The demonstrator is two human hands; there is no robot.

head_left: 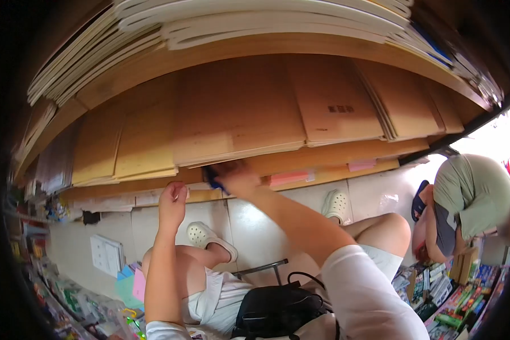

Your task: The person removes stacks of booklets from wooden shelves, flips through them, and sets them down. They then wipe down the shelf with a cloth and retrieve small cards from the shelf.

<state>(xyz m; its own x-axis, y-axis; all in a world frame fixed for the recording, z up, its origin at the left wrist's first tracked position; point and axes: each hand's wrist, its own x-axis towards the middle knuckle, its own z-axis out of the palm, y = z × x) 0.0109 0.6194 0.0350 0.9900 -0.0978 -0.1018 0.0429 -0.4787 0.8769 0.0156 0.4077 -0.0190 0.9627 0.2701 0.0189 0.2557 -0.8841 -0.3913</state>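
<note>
My right hand (238, 178) reaches under the front edge of the envelope stacks, blurred by motion. It grips a dark blue item (214, 180), perhaps a cloth, whose kind is too smeared to tell. Left of it, my left hand (174, 198) hovers before the lower shelf with its fingers curled together. Whatever those fingers pinch, if anything, is hidden. Above both hands, stacks of brown envelopes (238, 113) lie flat on a wooden shelf, and a lower shelf edge (323, 150) runs beneath them.
White paper stacks (277, 25) fill the upper shelf. Pink packs (289, 178) lie low down. Booklets (106, 254) rest on the tiled floor at left. A black bag (277, 311) sits at my lap. Another person (470, 192) bends over at right beside goods-filled shelves (464, 306).
</note>
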